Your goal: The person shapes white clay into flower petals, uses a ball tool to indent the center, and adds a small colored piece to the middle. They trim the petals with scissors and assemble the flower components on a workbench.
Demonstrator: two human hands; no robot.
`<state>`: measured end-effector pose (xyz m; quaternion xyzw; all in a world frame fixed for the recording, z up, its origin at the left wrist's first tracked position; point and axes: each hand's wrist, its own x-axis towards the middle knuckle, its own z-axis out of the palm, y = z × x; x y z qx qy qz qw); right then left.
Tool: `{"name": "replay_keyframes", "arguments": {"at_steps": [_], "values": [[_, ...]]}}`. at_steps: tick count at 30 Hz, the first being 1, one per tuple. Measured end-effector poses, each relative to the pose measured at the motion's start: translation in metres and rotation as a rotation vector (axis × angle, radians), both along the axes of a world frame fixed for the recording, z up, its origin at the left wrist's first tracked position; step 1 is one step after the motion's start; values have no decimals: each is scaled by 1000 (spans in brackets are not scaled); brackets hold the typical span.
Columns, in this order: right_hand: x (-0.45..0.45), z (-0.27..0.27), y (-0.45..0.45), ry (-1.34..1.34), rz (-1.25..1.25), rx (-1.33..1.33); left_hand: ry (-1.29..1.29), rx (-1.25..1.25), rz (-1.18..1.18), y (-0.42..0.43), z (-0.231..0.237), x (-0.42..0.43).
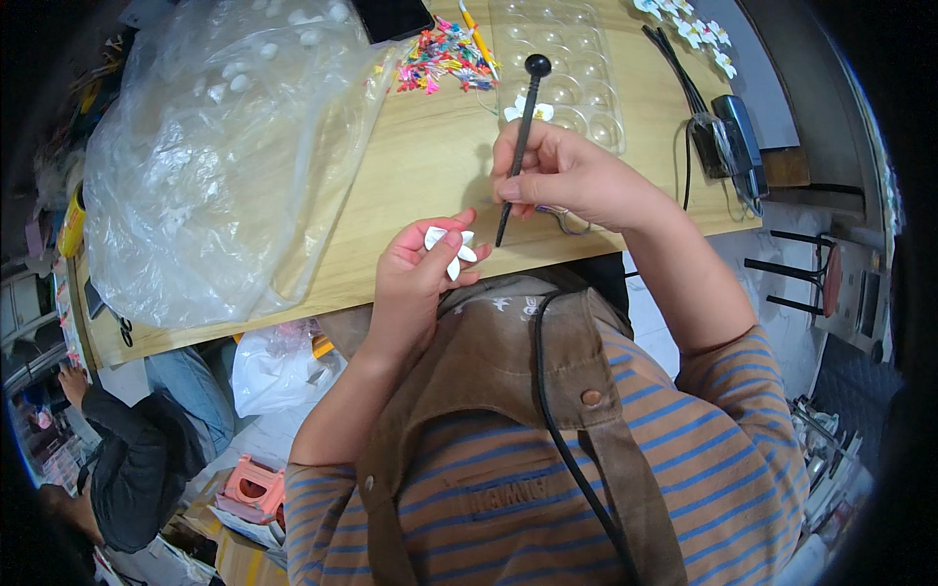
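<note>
Between the thumb and fingers of my left hand (418,264) is a white artificial flower (453,253) with several pointed petals. My right hand (564,172) grips a black ball-ended modelling tool (525,121) by its shaft. Its round ball points up and away from me, and its narrow tip hangs just right of the flower, apart from it. Beyond my right hand, a white flower with a yellow centre (542,111) lies by a clear plastic tray (604,95) with round hollows. Small scissors (568,220) lie partly hidden under my right hand.
A large clear plastic bag (220,168) holding white lumps covers the table's left part. Colourful small pieces (447,55), a yellow pen-like tool (478,36) and a dark phone (392,16) lie at the back. Black cables and an adapter (739,139) sit right. Another person (139,469) is at lower left.
</note>
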<state>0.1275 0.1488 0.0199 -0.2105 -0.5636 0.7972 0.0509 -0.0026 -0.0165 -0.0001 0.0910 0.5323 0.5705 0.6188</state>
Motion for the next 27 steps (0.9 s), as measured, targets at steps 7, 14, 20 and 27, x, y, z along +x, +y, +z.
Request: {"name": "replay_keyframes", "arguments": {"at_steps": [7, 14, 20, 27], "values": [[-1, -10, -19, 75, -106, -112, -108, 62, 36, 1, -4, 5], [-4, -15, -22, 76, -116, -65, -31, 13, -70, 0, -6, 1], [-10, -17, -24, 91, -121, -85, -115, 72, -6, -1, -6, 3], [-12, -19, -26, 81, -98, -47, -144, 76, 28, 0, 0, 6]]}}
